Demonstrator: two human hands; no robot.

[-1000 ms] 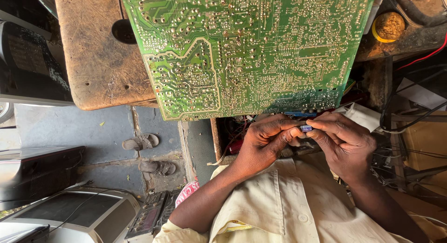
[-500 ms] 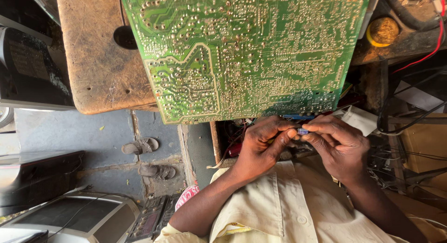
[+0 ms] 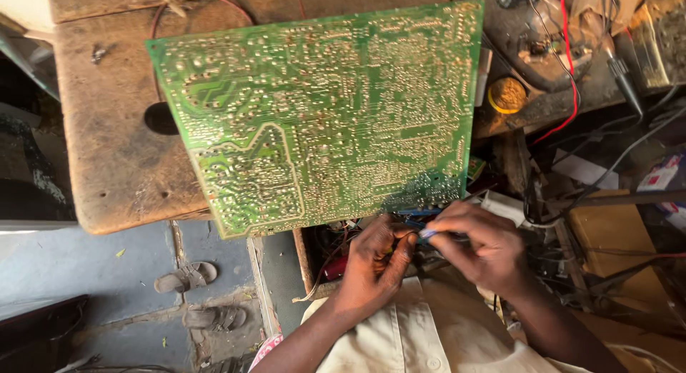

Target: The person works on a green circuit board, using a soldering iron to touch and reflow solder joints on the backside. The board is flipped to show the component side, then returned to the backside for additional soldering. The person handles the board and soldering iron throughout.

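Head view: my left hand [image 3: 375, 262] and right hand [image 3: 482, 248] both pinch a small blue part [image 3: 427, 233] at the near edge of the green circuit board [image 3: 321, 116] on the wooden bench [image 3: 107, 151]; it looks unfinished, still in my fingers

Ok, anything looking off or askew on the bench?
The green circuit board sits tilted, its lower edge hanging past the worn wooden table above both hands. Loose wires tangle at right.
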